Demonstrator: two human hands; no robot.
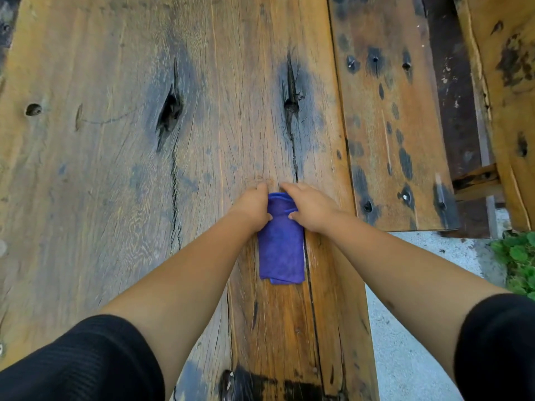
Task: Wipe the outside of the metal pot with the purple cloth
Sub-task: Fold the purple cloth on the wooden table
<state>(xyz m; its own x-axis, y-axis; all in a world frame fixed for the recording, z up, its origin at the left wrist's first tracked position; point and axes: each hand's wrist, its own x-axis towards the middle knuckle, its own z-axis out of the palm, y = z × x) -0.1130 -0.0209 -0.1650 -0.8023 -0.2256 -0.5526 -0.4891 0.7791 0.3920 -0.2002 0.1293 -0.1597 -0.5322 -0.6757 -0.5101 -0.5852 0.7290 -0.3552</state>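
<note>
A folded purple cloth [280, 250] lies flat on the weathered wooden table [115, 169], its long side pointing away from me. My left hand [253, 205] grips the cloth's far left corner, and my right hand [309, 208] grips its far right corner. Both thumbs press on top of the fabric, and the far edge is slightly bunched between the hands. No metal pot is in view.
The table's right edge [366, 285] runs close beside the cloth, with grey concrete ground [411, 342] below. A second stained plank [390, 125] adjoins at the far right. Deep cracks and knot holes [170, 111] mark the wood. Green plants [518, 256] grow at the right.
</note>
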